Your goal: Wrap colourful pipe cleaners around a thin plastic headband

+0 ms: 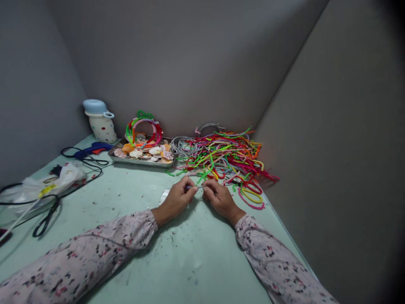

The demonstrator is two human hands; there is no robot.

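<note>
Head view: both hands meet near the middle of the pale green desk (pixel 190 257), just in front of a pile of pipe cleaners (pixel 228 154). The left hand (pixel 176 199) and the right hand (pixel 220 198) each pinch one end of a thin strand (pixel 198 186) between thumb and fingertips. The strand is short and greyish; its material is too small to identify. The curled fingers cover both of its ends. A pale, crumpled scrap (pixel 164 196) lies partly under the left hand; its nature cannot be determined.

Behind the hands, a metal tray (pixel 126 161) holds shells, with wrapped hoops (pixel 144 128) standing on it. A bundle of grey wire (pixel 182 145) lies between the tray and the pile and touches both. A blue-lidded jug (pixel 100 120) stands in the far left corner. A blue glue gun (pixel 93 148) lies beside the tray, its cable running toward the left edge. A plastic bag (pixel 47 184) and black scissors (pixel 44 221) lie at the left; the frame edge cuts off the bag. Both floral sleeves are cut off at the bottom.
</note>
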